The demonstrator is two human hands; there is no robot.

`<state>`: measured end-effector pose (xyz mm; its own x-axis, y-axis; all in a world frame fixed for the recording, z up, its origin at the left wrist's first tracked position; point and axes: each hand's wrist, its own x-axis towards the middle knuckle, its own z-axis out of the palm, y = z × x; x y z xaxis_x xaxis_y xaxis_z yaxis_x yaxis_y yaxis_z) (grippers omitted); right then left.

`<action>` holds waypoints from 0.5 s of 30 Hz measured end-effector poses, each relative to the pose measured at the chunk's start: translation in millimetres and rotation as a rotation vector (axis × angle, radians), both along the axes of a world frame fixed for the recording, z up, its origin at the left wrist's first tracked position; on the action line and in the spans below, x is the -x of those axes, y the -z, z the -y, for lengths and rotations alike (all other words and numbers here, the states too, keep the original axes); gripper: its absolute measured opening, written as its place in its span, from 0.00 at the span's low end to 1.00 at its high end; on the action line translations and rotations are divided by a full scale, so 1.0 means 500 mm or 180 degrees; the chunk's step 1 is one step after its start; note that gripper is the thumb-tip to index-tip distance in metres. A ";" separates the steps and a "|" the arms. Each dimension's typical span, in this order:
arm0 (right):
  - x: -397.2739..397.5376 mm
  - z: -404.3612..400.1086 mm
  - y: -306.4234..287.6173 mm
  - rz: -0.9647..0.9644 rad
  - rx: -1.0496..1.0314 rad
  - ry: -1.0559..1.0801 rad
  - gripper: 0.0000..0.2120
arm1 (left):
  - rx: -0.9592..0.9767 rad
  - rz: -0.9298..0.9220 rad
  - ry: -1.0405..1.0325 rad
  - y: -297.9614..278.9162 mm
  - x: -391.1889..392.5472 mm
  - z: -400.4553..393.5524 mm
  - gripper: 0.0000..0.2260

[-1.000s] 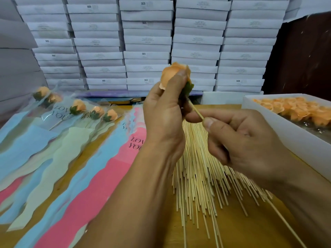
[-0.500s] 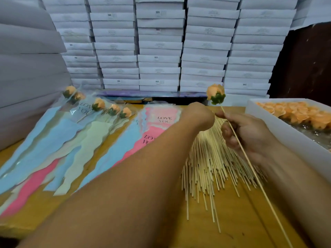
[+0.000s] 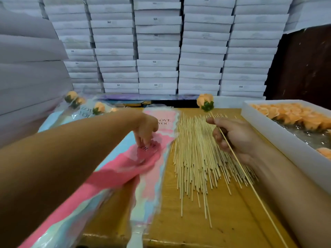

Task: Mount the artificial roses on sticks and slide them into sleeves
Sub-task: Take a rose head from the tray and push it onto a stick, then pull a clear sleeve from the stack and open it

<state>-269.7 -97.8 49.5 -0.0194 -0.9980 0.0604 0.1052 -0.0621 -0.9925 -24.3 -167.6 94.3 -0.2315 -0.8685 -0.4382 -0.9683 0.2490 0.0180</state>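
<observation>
The right hand (image 3: 232, 136) is curled round a thin stick (image 3: 238, 163) with an orange rose (image 3: 205, 102) already mounted on its far tip; the stick slants from the rose, above the far edge of the table (image 3: 223, 212), back toward the near right corner. The left hand (image 3: 146, 130) reaches across with its fingers pointing down onto a pink sleeve (image 3: 148, 156) near the middle of the table, touching or pinching its printed upper end; motion blur keeps me from telling which. So mounting looks done for this rose and sleeving is the step in hand. Next, the left hand likely needs to lift and open the sleeve's mouth while the right feeds the stick's bare end in. Between the hands lies the pile of loose sticks (image 3: 195, 158); a white tray of roses (image 3: 265, 126) runs along the right edge, and finished sleeved roses (image 3: 99, 107) lie at the far left corner.
</observation>
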 end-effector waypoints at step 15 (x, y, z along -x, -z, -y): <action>-0.010 -0.015 -0.008 0.0024 -0.0161 -0.0273 0.09 | 0.1502 -0.0748 0.0398 -0.034 -0.050 -0.047 0.07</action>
<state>-264.9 -90.1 53.6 0.0659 -0.9978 0.0101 0.1156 -0.0024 -0.9933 0.7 -144.0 111.3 -0.3905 -0.9180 0.0688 -0.9141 0.3956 0.0889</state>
